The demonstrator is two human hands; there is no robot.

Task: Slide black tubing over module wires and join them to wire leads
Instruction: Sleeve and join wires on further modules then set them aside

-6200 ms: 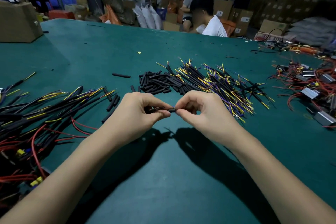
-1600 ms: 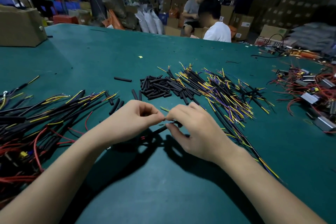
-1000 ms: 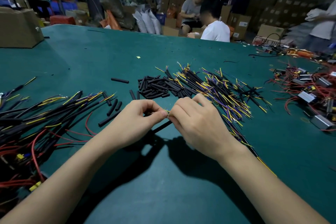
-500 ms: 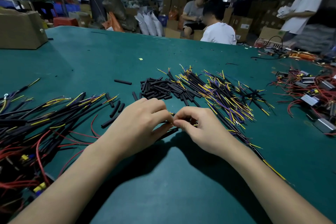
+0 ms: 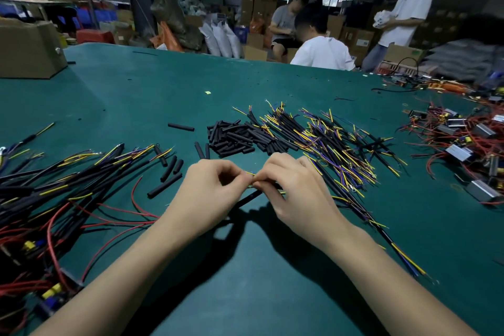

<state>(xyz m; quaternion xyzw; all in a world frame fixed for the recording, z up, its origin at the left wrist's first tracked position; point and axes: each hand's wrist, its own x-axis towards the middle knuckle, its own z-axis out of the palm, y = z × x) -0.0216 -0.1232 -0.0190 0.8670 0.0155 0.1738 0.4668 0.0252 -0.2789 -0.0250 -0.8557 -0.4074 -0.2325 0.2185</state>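
Fingers (image 5: 241,176) of the left hand (image 5: 207,194) curl in and pinch thin wire ends, with the right hand (image 5: 297,194) meeting them tip to tip just above the green counter (image 5: 272,294). Both pinches are narrow and closed on the same small spot, probably because bare ends have to be held steady against each other to be joined. What exactly sits between the tips is too small to tell, beyond a hint of yellow.

Far left, a heap of black-sleeved cables with red wires (image 5: 54,194) lies fanned toward the middle; it looks like the finished pile, kept on the left hand's side so done pieces can be dropped there. A few loose tube pieces (image 5: 170,169) lie just beside its tips.

Under the two hands a black tube (image 5: 246,198) slants down to the left, already threaded on the wire being worked. It sits back from the pinch, most likely so it stays clear of the joint until it can be slid over.

Behind the hands, the stock of cut tubes (image 5: 234,136) touches the heap of yellow and purple leads (image 5: 327,142), both near the right hand for quick picking. One lead (image 5: 401,254) trails along the right forearm. At the far right, metal modules (image 5: 458,151) wait among red wires, well apart.
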